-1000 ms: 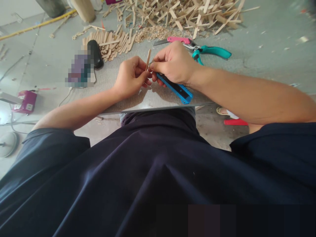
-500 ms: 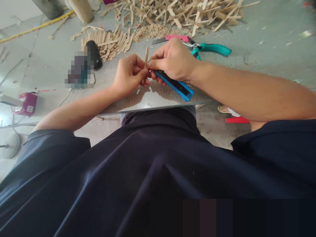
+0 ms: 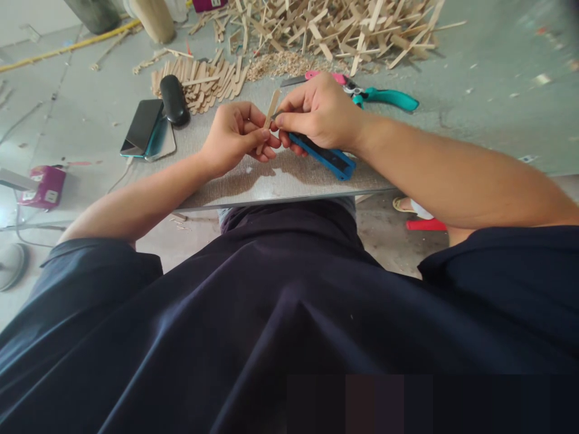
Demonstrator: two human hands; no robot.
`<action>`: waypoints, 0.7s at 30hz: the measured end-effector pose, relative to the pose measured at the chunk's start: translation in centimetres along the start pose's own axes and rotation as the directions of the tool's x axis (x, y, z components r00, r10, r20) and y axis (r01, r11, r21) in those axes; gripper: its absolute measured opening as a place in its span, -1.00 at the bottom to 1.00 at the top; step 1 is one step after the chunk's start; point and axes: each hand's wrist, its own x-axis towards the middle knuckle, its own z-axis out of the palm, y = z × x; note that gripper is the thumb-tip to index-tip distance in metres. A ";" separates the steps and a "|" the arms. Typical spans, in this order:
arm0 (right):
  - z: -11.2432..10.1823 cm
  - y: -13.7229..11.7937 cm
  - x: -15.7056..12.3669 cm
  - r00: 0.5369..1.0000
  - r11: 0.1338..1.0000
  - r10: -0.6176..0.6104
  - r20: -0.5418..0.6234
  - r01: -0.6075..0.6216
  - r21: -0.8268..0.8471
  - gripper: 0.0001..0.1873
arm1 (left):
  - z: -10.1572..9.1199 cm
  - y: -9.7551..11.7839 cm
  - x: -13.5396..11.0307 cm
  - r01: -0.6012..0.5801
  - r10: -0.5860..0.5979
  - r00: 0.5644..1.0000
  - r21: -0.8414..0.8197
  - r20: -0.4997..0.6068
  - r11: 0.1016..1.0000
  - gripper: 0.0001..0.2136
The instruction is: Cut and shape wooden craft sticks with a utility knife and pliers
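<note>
Between the thumb and fingers of my left hand (image 3: 239,135) a flat wooden craft stick (image 3: 272,106) is pinched, its upper end pointing up and slightly right. My right hand (image 3: 319,114) grips a blue and black utility knife (image 3: 323,157), whose handle slants down to the right below the palm. Its blade end meets the stick near my thumbs; how deep it touches is hard to make out. Just beyond my right hand lie teal-handled pliers (image 3: 391,98) and a pink-handled knife (image 3: 323,76), partly covered by the hand.
Loose wooden sticks (image 3: 325,30) form a big pile at the back, with shavings (image 3: 283,64) in front. Rounded stick pieces (image 3: 212,84) lie left of them, beside a black case (image 3: 174,99) and a phone (image 3: 143,126). The table edge (image 3: 280,200) runs close to my body.
The stick has tilted further right, and the blade end now shows against it. Both hands stay close together in nearly the same place. The view has shifted slightly.
</note>
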 end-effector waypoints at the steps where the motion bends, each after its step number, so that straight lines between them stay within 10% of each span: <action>1: 0.0 0.0 0.0 1.000 1.000 -0.008 -0.003 0.008 0.000 -0.65 | 0.0 -0.1 0.1 0.002 -0.002 1.000 -0.007 0.003 1.000 -0.77; 21: -0.1 1.1 1.0 0.997 0.985 0.076 -0.001 -0.075 0.153 -0.50 | -1.7 0.6 0.7 -0.063 0.072 0.997 0.194 -0.039 0.979 -0.71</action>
